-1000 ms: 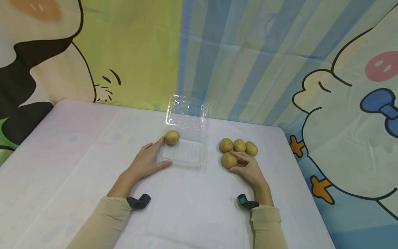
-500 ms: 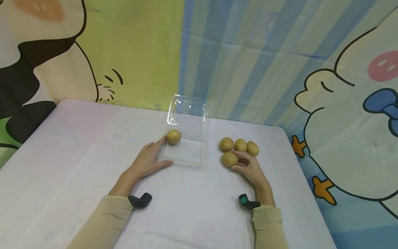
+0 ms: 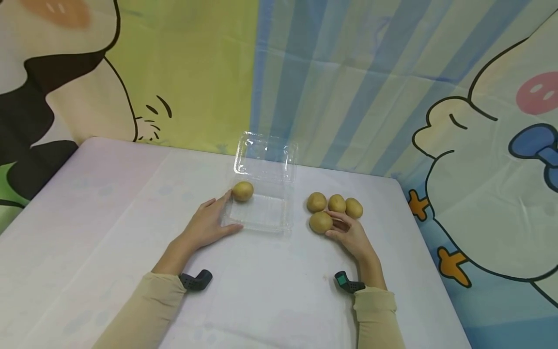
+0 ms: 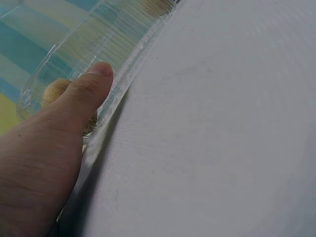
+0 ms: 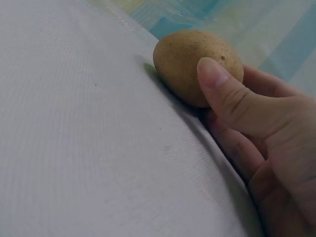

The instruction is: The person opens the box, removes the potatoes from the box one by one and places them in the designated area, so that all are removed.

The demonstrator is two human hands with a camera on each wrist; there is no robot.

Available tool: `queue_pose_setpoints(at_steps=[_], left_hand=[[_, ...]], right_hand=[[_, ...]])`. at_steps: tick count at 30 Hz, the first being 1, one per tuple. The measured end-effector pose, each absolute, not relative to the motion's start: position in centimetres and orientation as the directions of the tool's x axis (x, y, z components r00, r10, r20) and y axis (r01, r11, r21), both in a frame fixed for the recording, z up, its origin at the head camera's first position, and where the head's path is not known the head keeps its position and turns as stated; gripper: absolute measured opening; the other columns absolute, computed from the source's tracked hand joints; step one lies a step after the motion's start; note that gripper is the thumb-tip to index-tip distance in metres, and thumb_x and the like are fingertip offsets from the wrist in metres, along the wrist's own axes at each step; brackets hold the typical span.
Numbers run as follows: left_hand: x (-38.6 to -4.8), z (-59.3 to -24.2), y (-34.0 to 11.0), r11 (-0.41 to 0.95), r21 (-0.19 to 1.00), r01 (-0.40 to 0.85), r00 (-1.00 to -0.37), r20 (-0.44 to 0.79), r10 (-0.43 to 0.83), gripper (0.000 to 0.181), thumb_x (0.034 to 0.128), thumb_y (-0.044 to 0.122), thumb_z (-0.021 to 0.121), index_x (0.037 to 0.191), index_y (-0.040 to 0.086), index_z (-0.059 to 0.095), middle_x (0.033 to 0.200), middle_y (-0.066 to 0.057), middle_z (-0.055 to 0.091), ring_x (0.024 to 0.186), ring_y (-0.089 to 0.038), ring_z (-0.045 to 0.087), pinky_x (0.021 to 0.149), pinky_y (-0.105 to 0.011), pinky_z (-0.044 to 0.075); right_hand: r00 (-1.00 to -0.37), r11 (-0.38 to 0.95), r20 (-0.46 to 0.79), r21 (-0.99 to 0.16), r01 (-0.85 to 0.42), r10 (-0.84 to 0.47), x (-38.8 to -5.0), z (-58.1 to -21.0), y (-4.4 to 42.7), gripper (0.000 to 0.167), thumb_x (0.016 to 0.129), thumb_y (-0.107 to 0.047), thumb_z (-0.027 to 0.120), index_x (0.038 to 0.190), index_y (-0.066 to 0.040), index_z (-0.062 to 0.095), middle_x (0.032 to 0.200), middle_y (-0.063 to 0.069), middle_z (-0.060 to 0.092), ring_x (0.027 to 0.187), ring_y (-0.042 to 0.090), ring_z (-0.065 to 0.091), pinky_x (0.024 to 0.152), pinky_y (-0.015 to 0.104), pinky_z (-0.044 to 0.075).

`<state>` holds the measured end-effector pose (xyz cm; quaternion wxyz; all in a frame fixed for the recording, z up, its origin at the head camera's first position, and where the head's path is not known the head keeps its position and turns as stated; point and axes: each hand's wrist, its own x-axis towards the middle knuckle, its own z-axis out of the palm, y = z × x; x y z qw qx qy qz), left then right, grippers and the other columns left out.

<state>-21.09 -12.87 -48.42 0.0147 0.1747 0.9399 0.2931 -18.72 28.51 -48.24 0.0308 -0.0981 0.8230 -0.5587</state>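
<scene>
Yellow-brown rounded potato (image 3: 320, 222), nearest of four at right, is pinched by the right hand (image 3: 350, 236) in a fingertip grip that could drop it if too shallow, while the left hand (image 3: 207, 227), grip wide, touches the clear plastic container (image 3: 263, 211).

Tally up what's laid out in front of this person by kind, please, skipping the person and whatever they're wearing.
Clear plastic container, lid open: 1
Potatoes: 5 (1 in the right hand, 3 grouped just beyond it, 1 in the container)
Total: 6
</scene>
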Motion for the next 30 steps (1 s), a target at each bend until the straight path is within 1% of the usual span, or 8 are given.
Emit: queue_pose_setpoints(at_steps=[4,8,12,16,19,23,25,30], left_hand=[[-21.1,-48.4,-13.0,0.767,0.551,0.329,-0.937,0.086,0.339,0.108,0.0765,0.068,0.063,0.152,0.005,0.018,0.152,-0.016,0.034,0.137,-0.035,0.036,0.116,-0.051,0.021],[-21.1,-48.4,-13.0,0.767,0.553,0.327,-0.938,0.088,0.336,0.107,0.0764,0.067,0.064,0.152,0.005,0.018,0.152,-0.016,0.035,0.137,-0.035,0.038,0.117,-0.051,0.021],[-21.1,-48.4,-13.0,0.764,0.559,0.324,-0.939,0.090,0.333,0.107,0.0765,0.066,0.065,0.152,0.006,0.018,0.152,-0.016,0.035,0.137,-0.036,0.036,0.116,-0.051,0.022],[-21.1,-48.5,-13.1,0.761,0.560,0.328,-0.938,0.094,0.335,0.106,0.0764,0.066,0.065,0.152,0.006,0.019,0.151,-0.016,0.036,0.137,-0.036,0.036,0.116,-0.052,0.023],[-21.1,-48.6,-13.1,0.758,0.560,0.335,-0.935,0.100,0.339,0.106,0.0764,0.066,0.065,0.152,0.006,0.020,0.151,-0.015,0.036,0.137,-0.034,0.037,0.116,-0.050,0.022],[-21.1,-48.6,-13.0,0.757,0.559,0.338,-0.934,0.103,0.341,0.107,0.0761,0.066,0.065,0.152,0.006,0.019,0.152,-0.015,0.036,0.137,-0.034,0.037,0.117,-0.050,0.021],[-21.1,-48.6,-13.0,0.757,0.558,0.340,-0.934,0.104,0.343,0.107,0.0762,0.066,0.065,0.152,0.006,0.019,0.152,-0.015,0.036,0.137,-0.034,0.037,0.117,-0.050,0.021],[-21.2,-48.4,-13.0,0.755,0.561,0.340,-0.933,0.098,0.347,0.106,0.0772,0.064,0.065,0.152,0.005,0.019,0.152,-0.015,0.035,0.137,-0.034,0.037,0.117,-0.050,0.021]], right_hand=[[-0.976,0.375,0.071,-0.916,-0.145,-0.204,-19.0,-48.4,28.5,0.060,0.075,-0.011,0.078,0.131,-0.005,0.056,0.132,0.014,0.052,0.113,0.003,0.056,0.093,0.019,0.050],[-0.981,0.375,0.043,-0.920,-0.112,-0.190,-19.0,-48.3,28.4,0.060,0.075,-0.012,0.078,0.131,-0.005,0.056,0.133,0.014,0.051,0.111,0.002,0.057,0.093,0.019,0.050],[-0.984,0.374,0.022,-0.923,-0.087,-0.175,-19.0,-48.2,28.4,0.060,0.075,-0.013,0.078,0.130,-0.004,0.056,0.136,0.015,0.051,0.111,0.003,0.059,0.093,0.019,0.050],[-0.986,0.403,-0.001,-0.913,-0.068,-0.169,-18.8,-48.0,28.5,0.061,0.076,-0.017,0.078,0.132,-0.006,0.056,0.138,0.015,0.051,0.114,0.009,0.059,0.092,0.018,0.050],[-0.986,0.442,-0.012,-0.895,-0.065,-0.168,-18.6,-47.7,28.7,0.061,0.076,-0.021,0.078,0.132,-0.008,0.056,0.137,0.014,0.053,0.115,0.014,0.060,0.091,0.017,0.050],[-0.984,0.470,-0.016,-0.880,-0.071,-0.179,-18.3,-47.0,28.9,0.058,0.078,-0.022,0.077,0.131,-0.011,0.057,0.135,0.011,0.056,0.115,0.015,0.060,0.090,0.016,0.050],[-0.982,0.482,-0.011,-0.872,-0.083,-0.190,-18.2,-46.4,28.9,0.056,0.080,-0.022,0.076,0.131,-0.011,0.057,0.135,0.011,0.057,0.115,0.017,0.061,0.090,0.016,0.051],[-0.982,0.497,0.019,-0.860,-0.113,-0.190,-18.0,-44.8,29.0,0.052,0.082,-0.021,0.074,0.130,-0.006,0.057,0.131,0.015,0.059,0.119,0.028,0.058,0.091,0.015,0.050]])
